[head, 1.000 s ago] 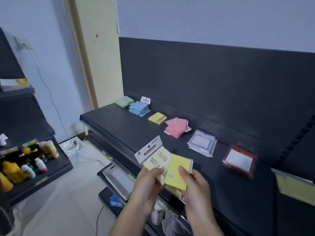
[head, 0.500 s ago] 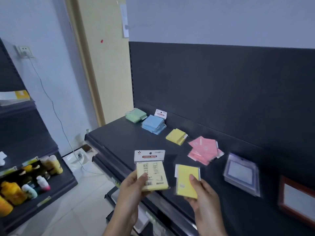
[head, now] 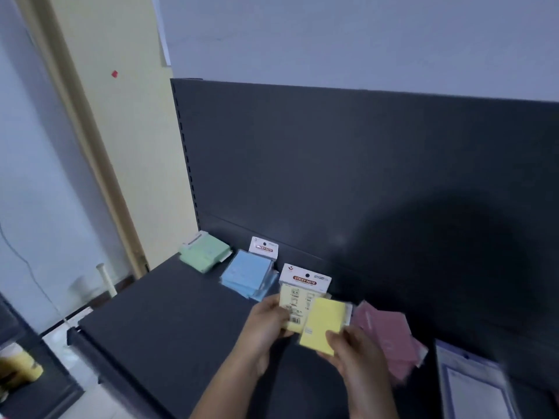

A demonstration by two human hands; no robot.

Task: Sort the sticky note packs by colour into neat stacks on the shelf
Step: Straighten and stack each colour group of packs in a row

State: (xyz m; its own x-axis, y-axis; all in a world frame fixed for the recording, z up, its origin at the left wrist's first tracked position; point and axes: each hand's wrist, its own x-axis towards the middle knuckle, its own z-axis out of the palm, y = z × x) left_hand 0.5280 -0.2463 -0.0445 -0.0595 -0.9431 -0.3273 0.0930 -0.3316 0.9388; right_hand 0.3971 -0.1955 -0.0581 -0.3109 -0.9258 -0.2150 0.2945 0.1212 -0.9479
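We see both hands low in the centre of the frame, close together, each clamped on its own pack.

The left hand [head: 266,325] grips a carded yellow sticky note pack [head: 292,303] by its left edge, fingers curled behind and thumb on the front. Its white header card reads "STICKY NOTE" and points toward the top of the frame.

The right hand [head: 354,355] pinches a plain yellow pack [head: 323,325] at its lower right corner, thumb on the face. This pack is tilted and overlaps the lower right of the carded pack. We cannot tell whether the two packs touch.

Both packs are held over the dark shelf [head: 169,322], not resting on it.

- Green stack [head: 205,256]: left of centre, at the far end of the shelf against the back panel [head: 363,176].
- Blue stack [head: 248,276]: just right of the green one, with a white header card [head: 263,247] standing behind it.
- Pink stack [head: 384,334]: right of the hands, loosely fanned and blurred.
- White packs with purple borders [head: 472,385]: lower right corner, blurred.
- Yellow bottle [head: 18,367]: lower left edge, on another shelf unit.
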